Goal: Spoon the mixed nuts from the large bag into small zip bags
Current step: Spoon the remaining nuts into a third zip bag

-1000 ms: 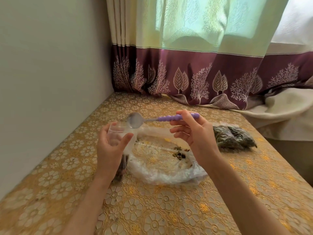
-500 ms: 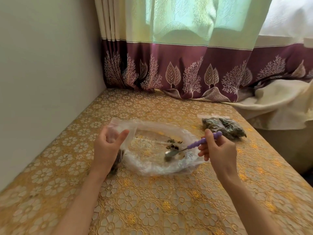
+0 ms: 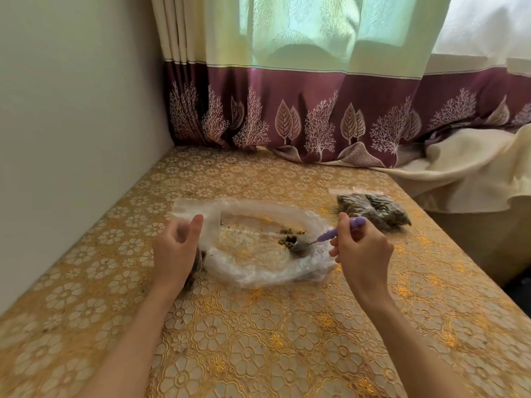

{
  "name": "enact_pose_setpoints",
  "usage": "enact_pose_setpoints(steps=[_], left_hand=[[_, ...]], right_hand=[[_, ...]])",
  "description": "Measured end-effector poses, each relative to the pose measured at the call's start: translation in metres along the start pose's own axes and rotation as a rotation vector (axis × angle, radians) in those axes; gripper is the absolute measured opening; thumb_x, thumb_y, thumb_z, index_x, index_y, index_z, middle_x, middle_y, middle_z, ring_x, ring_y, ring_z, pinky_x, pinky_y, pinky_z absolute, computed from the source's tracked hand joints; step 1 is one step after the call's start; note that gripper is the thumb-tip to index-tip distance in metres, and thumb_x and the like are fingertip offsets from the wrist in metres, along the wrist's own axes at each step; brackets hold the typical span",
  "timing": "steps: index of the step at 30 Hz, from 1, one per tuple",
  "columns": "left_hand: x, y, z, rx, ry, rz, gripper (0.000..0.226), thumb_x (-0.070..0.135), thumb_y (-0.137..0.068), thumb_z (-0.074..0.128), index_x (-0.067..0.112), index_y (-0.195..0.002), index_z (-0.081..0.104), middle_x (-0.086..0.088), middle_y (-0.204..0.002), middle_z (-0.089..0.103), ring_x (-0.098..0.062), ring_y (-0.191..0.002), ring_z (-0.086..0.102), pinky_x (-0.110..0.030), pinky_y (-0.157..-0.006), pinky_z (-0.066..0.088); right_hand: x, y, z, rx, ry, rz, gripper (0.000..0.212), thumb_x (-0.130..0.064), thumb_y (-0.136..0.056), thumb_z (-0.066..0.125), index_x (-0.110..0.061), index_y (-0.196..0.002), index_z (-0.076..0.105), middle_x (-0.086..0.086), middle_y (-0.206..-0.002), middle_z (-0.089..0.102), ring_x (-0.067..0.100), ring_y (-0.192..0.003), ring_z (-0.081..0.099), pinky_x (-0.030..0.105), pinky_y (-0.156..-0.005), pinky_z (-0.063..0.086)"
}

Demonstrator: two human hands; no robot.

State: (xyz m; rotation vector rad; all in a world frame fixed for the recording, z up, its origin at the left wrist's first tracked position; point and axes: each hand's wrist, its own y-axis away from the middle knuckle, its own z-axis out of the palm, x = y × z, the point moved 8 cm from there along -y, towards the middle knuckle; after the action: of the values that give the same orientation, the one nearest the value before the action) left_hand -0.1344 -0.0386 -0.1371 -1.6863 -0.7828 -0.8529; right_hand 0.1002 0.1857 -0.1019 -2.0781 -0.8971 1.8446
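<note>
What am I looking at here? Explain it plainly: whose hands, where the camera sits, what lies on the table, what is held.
No machine here: a person works with bare hands, filmed by a camera on their head, looking down. The right hand holds a purple-handled spoon, its bowl down among the few nuts left in the large clear bag. The left hand holds up a small zip bag. Filled small bags lie to the right on the gold floral tablecloth. A curtain hangs behind.
</note>
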Motion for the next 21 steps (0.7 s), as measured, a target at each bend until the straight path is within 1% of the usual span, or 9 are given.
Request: enact_pose_setpoints(steps=[1, 3, 5, 8, 10, 13, 16, 19, 21], left_hand=[[0.0, 0.0, 0.0, -0.005, -0.005, -0.001, 0.049, 0.054, -0.081, 0.048, 0.006, -0.076, 0.056, -0.01, -0.056, 0.054, -0.023, -0.048, 0.05, -0.03, -0.047, 0.043], [-0.001, 0.0, 0.0, -0.009, -0.018, -0.012, 0.052, 0.055, -0.082, 0.046, 0.004, -0.074, 0.056, -0.011, -0.055, 0.055, -0.021, -0.046, 0.052, -0.031, -0.047, 0.043], [-0.002, 0.0, 0.002, -0.022, -0.023, -0.022, 0.054, 0.055, -0.083, 0.044, 0.004, -0.075, 0.057, -0.012, -0.053, 0.055, -0.02, -0.043, 0.052, -0.033, -0.046, 0.045], [-0.003, 0.0, 0.003, -0.039, -0.028, -0.033, 0.058, 0.056, -0.083, 0.043, 0.0, -0.076, 0.057, -0.019, -0.055, 0.056, -0.029, -0.046, 0.053, -0.042, -0.05, 0.047], [-0.003, 0.0, 0.004, -0.039, -0.045, -0.034, 0.06, 0.057, -0.083, 0.043, -0.001, -0.076, 0.056, -0.021, -0.056, 0.056, -0.03, -0.046, 0.052, -0.043, -0.051, 0.047], [-0.002, -0.001, 0.005, -0.043, -0.07, -0.023, 0.06, 0.056, -0.083, 0.043, -0.002, -0.074, 0.055, -0.02, -0.056, 0.056, -0.032, -0.047, 0.053, -0.04, -0.052, 0.047], [-0.004, -0.001, 0.006, -0.058, -0.081, -0.03, 0.061, 0.058, -0.083, 0.042, -0.001, -0.072, 0.055, -0.015, -0.052, 0.055, -0.02, -0.042, 0.051, -0.036, -0.048, 0.045], [-0.004, 0.0, 0.007, -0.064, -0.074, -0.03, 0.06, 0.059, -0.083, 0.042, 0.001, -0.074, 0.054, -0.009, -0.048, 0.053, -0.008, -0.035, 0.048, -0.023, -0.041, 0.043], [-0.005, 0.001, 0.007, -0.062, -0.065, -0.033, 0.058, 0.06, -0.082, 0.041, 0.004, -0.075, 0.054, -0.005, -0.047, 0.052, -0.007, -0.034, 0.048, -0.019, -0.04, 0.042]], right_hand=[[0.003, -0.001, 0.002, 0.001, -0.017, 0.02, 0.03, -0.026, -0.096, 0.053, -0.011, -0.071, 0.061, -0.015, -0.056, 0.067, 0.003, -0.04, 0.059, 0.013, -0.041, 0.045], [0.009, -0.002, 0.006, 0.0, -0.045, 0.051, 0.031, -0.026, -0.096, 0.052, -0.009, -0.072, 0.062, -0.015, -0.059, 0.068, 0.004, -0.041, 0.059, 0.014, -0.042, 0.046], [0.015, -0.004, 0.009, 0.0, -0.077, 0.086, 0.032, -0.027, -0.096, 0.052, -0.005, -0.076, 0.063, -0.011, -0.06, 0.069, 0.007, -0.043, 0.06, 0.015, -0.043, 0.047], [0.024, -0.006, 0.011, 0.004, -0.1, 0.135, 0.034, -0.025, -0.097, 0.05, -0.002, -0.077, 0.065, -0.01, -0.059, 0.069, 0.007, -0.042, 0.06, 0.014, -0.042, 0.046], [0.028, -0.006, 0.01, 0.005, -0.103, 0.148, 0.034, -0.024, -0.097, 0.049, -0.006, -0.073, 0.065, -0.012, -0.058, 0.069, 0.006, -0.042, 0.059, 0.014, -0.041, 0.045], [0.033, -0.005, 0.006, 0.019, -0.125, 0.165, 0.036, -0.021, -0.098, 0.049, -0.015, -0.065, 0.062, -0.015, -0.053, 0.066, 0.005, -0.04, 0.058, 0.013, -0.039, 0.044], [0.038, -0.004, 0.004, 0.038, -0.155, 0.2, 0.04, -0.02, -0.098, 0.048, -0.02, -0.06, 0.062, -0.011, -0.052, 0.066, 0.004, -0.041, 0.058, 0.013, -0.039, 0.044], [0.047, -0.007, 0.003, 0.035, -0.171, 0.257, 0.039, -0.022, -0.098, 0.048, -0.018, -0.062, 0.063, -0.007, -0.053, 0.067, 0.007, -0.043, 0.059, 0.016, -0.041, 0.047], [0.057, -0.008, 0.004, 0.02, -0.202, 0.333, 0.037, -0.023, -0.098, 0.048, -0.012, -0.067, 0.063, -0.002, -0.054, 0.068, 0.01, -0.045, 0.06, 0.02, -0.044, 0.05]])
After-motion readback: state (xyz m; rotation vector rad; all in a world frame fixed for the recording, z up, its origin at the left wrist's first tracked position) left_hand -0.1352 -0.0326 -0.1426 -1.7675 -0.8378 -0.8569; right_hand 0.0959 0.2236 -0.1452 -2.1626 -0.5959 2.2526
